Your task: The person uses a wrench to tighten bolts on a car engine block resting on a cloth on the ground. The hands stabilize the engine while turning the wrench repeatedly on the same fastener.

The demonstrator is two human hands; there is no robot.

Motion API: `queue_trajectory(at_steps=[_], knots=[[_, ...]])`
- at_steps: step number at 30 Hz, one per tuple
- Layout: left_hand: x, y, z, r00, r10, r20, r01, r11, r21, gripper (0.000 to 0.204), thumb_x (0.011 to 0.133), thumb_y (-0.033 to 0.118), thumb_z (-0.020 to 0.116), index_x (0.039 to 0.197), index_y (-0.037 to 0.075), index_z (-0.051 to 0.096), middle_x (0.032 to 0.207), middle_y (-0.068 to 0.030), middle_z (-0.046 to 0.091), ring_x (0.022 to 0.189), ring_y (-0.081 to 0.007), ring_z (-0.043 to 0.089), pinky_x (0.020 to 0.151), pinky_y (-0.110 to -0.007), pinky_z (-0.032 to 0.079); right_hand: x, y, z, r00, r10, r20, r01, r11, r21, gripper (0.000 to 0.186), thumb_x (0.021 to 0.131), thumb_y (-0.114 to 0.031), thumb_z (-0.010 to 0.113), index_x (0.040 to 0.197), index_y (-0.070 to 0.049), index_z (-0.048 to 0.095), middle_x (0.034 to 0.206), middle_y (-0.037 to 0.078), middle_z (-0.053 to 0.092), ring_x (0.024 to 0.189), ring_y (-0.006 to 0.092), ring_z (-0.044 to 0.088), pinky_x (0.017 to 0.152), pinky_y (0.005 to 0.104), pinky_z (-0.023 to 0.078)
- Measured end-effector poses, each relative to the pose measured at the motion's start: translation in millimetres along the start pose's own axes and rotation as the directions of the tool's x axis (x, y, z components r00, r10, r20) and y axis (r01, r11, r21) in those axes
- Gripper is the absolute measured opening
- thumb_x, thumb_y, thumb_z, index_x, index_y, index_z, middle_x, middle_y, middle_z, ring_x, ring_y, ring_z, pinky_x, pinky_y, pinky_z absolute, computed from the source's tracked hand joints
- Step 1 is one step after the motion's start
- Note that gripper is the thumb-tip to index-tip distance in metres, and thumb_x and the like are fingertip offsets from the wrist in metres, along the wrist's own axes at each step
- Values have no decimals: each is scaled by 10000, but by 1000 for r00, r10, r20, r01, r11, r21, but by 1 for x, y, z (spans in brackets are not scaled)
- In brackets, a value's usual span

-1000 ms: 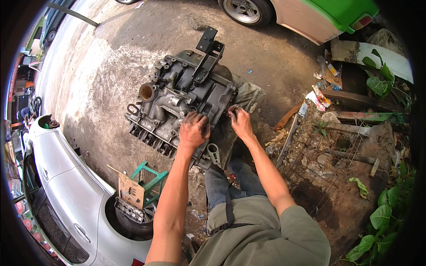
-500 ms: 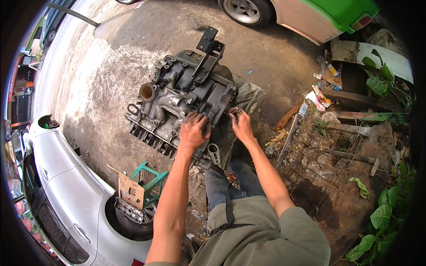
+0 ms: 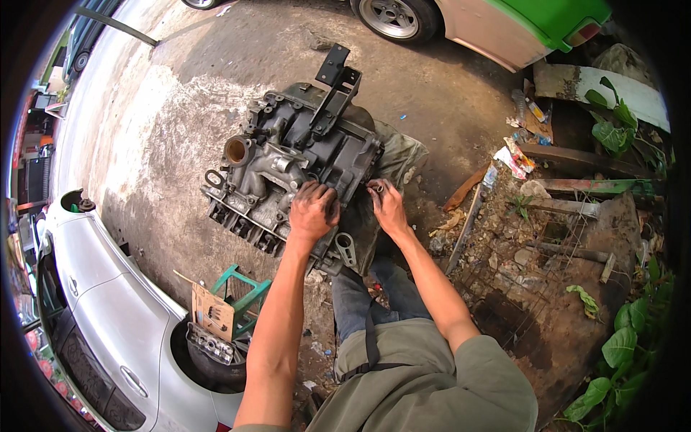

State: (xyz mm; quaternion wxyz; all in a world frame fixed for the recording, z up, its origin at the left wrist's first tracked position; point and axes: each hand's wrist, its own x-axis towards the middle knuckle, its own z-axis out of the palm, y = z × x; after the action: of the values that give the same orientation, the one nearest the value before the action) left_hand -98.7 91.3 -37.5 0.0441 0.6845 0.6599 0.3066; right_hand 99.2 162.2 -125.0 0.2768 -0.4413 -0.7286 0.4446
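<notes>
A dark, greasy car engine (image 3: 338,155) lies in front of me, with a cast-metal intake manifold (image 3: 270,169) on its left part. My left hand (image 3: 314,210) is closed, fingers curled down against the engine beside the manifold; whatever it grips is hidden beneath it. At the engine's right edge, my right hand (image 3: 389,209) pinches a small ring-shaped metal piece (image 3: 378,189) between thumb and fingers. How far that piece extends under the hand cannot be seen. Near my left wrist sits a flat metal bracket (image 3: 345,248) with a round hole.
Left of me is a silver car body (image 3: 108,288), with a green stool (image 3: 248,295) and a cardboard piece (image 3: 212,311) beside it. Wooden planks (image 3: 576,162) and rubble lie to the right. A green-and-cream vehicle (image 3: 489,32) stands at the far side. Cloth (image 3: 403,155) lies under the engine.
My right hand has shifted slightly left and down, and the ring-shaped piece in it has moved lower. My left hand stays in the same place on the engine.
</notes>
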Motion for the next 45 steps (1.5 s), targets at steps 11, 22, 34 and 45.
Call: queue_trajectory(at_steps=[11, 22, 34, 45], knots=[[0, -1, 1, 1000, -17, 20, 17, 1000, -7, 136, 676, 67, 707, 782, 46, 624, 790, -135, 617, 848, -366, 635, 869, -447, 538, -21, 6, 11, 988, 53, -146, -32, 989, 145, 156, 987, -6, 588, 1136, 23, 628, 1046, 175, 677, 918, 278, 705, 787, 370, 557], [-2, -2, 2, 1000, -16, 25, 16, 1000, -9, 153, 678, 86, 718, 805, 53, 640, 816, -134, 629, 882, -377, 640, 885, -451, 536, -15, 8, 15, 981, 52, -188, -38, 996, 78, 131, 973, -25, 606, 1091, 17, 645, 989, 185, 683, 878, 340, 696, 760, 395, 550], [-4, -3, 2, 1000, -17, 25, 17, 1000, 13, 185, 681, 102, 731, 847, 52, 665, 878, -137, 662, 932, -387, 654, 916, -457, 533, -1, -3, -3, 988, -102, 116, 123, 972, -199, 359, 804, 136, 609, 1136, 9, 654, 1129, 154, 647, 1006, 364, 675, 819, 428, 553], [-3, -2, 1, 999, -20, 34, 20, 1000, 1, 178, 667, 95, 733, 818, 51, 649, 842, -136, 644, 919, -385, 648, 907, -453, 534, -33, 20, 13, 983, -183, 14, 183, 975, -129, 468, 731, 201, 591, 1142, -8, 675, 1226, 184, 595, 1095, 371, 659, 922, 415, 555]])
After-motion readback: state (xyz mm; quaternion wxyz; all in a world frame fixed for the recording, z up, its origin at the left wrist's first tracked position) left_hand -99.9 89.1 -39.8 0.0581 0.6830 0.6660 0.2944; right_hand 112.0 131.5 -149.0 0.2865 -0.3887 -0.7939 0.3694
